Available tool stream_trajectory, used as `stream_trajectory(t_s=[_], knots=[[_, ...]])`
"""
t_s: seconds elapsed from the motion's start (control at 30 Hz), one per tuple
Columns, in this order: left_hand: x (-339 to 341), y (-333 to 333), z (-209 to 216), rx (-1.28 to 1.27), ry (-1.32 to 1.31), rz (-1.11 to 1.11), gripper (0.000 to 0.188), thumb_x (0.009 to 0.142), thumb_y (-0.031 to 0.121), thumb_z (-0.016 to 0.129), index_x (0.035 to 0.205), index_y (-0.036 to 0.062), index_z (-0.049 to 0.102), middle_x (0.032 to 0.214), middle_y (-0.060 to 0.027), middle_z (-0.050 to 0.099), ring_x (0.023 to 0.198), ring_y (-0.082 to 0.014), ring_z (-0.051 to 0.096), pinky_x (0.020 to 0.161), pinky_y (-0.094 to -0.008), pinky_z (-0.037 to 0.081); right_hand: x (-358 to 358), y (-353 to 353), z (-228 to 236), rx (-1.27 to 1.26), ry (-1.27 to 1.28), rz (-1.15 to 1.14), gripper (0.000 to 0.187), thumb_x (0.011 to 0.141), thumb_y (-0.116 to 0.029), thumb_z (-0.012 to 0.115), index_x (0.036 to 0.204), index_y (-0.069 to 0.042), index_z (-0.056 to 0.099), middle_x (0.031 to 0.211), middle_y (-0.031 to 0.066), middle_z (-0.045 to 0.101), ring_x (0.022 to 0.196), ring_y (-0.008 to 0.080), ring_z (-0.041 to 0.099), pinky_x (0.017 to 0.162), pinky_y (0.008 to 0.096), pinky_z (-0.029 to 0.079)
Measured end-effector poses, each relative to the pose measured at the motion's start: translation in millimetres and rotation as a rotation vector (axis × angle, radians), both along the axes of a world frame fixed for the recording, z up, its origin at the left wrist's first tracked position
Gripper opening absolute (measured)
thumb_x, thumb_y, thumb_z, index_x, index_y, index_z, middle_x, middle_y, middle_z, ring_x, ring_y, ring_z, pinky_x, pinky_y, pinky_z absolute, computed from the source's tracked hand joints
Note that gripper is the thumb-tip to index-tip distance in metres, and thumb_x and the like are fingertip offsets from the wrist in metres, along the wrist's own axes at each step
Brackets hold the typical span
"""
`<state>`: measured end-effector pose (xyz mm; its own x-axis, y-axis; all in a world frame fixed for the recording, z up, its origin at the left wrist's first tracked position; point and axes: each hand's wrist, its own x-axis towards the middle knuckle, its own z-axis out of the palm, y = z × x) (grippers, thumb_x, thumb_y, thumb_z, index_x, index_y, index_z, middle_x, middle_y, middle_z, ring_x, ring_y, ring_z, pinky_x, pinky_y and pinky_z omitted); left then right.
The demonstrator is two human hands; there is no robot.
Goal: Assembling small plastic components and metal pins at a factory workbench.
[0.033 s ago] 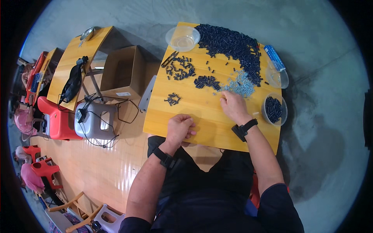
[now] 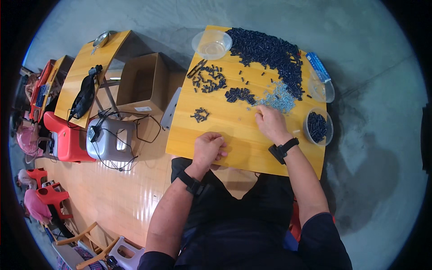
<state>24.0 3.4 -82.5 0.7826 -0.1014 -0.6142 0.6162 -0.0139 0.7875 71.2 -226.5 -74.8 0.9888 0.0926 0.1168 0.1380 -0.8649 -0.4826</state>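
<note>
My left hand (image 2: pixel 208 147) is closed over the near edge of the wooden table (image 2: pixel 252 148), its fingers curled; whatever they may hold is hidden. At the near side of a heap of small silvery-blue metal pieces, perhaps screws (image 2: pixel 280 98), my right hand (image 2: pixel 271 120) has its fingertips pinched together. What lies between them is too small to make out. Left of that heap is a small pile of short black cylindrical pieces (image 2: pixel 240 95). More black pieces form a loose ring (image 2: pixel 209 78) and a smaller cluster (image 2: pixel 200 114) on the table's left side.
A large mass of black pieces (image 2: pixel 265 47) covers the far right. Around it stand a clear bowl (image 2: pixel 211 45), dark tweezers or snips (image 2: pixel 196 69), a blue box (image 2: pixel 318 67), a clear lid (image 2: pixel 321 91) and a tub of black pieces (image 2: pixel 329 130). A cardboard box (image 2: pixel 153 83) sits leftward.
</note>
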Motion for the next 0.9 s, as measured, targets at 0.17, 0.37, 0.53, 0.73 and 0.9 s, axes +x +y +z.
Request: stream_trajectory(t_s=[0.17, 0.37, 0.53, 0.73, 0.9], knots=[[-1, -4, 3, 0.036, -0.016, 0.01, 0.026, 0.088, 0.013, 0.057, 0.108, -0.0031, 0.059, 0.083, -0.0098, 0.066, 0.052, -0.013, 0.062, 0.043, -0.0224, 0.046, 1, 11, 8, 0.015, -0.088, 0.047, 0.016, 0.083, -0.017, 0.058, 0.092, -0.004, 0.062, 0.083, 0.0164, 0.065, 0.078, 0.0365, 0.062, 0.068, 0.0457, 0.05], [1, -4, 4, 0.048, -0.015, 0.012, 0.026, 0.088, 0.013, 0.057, 0.108, -0.0033, 0.06, 0.084, -0.0101, 0.067, 0.052, -0.013, 0.062, 0.043, -0.0221, 0.046, -7, 40, 5, 0.055, -0.045, 0.236, 0.02, 0.081, -0.024, 0.064, 0.087, -0.006, 0.063, 0.078, 0.015, 0.063, 0.074, 0.0352, 0.062, 0.065, 0.0454, 0.05], [3, -4, 6, 0.047, -0.018, 0.013, 0.026, 0.088, 0.013, 0.058, 0.106, -0.0043, 0.06, 0.083, -0.0106, 0.067, 0.052, -0.0131, 0.062, 0.042, -0.0221, 0.046, -4, 52, -3, -0.066, -0.049, 0.323, 0.014, 0.082, -0.019, 0.061, 0.079, -0.006, 0.06, 0.077, 0.0143, 0.063, 0.069, 0.0345, 0.063, 0.063, 0.0462, 0.05], [2, -4, -1, 0.053, -0.014, -0.005, 0.024, 0.088, 0.012, 0.057, 0.105, -0.0032, 0.061, 0.084, -0.0101, 0.067, 0.052, -0.0132, 0.062, 0.042, -0.0222, 0.046, 0, 51, -12, -0.167, -0.018, 0.224, 0.013, 0.084, -0.018, 0.057, 0.082, -0.006, 0.059, 0.08, 0.0153, 0.063, 0.07, 0.0352, 0.064, 0.064, 0.0452, 0.051], [0, -2, 0, 0.027, -0.008, 0.0, 0.025, 0.088, 0.013, 0.058, 0.107, -0.0029, 0.06, 0.084, -0.0101, 0.067, 0.053, -0.0129, 0.062, 0.042, -0.022, 0.046, -4, 57, 7, -0.057, -0.056, 0.267, 0.014, 0.085, -0.019, 0.057, 0.087, -0.005, 0.057, 0.079, 0.0164, 0.063, 0.073, 0.0353, 0.064, 0.065, 0.0447, 0.051]])
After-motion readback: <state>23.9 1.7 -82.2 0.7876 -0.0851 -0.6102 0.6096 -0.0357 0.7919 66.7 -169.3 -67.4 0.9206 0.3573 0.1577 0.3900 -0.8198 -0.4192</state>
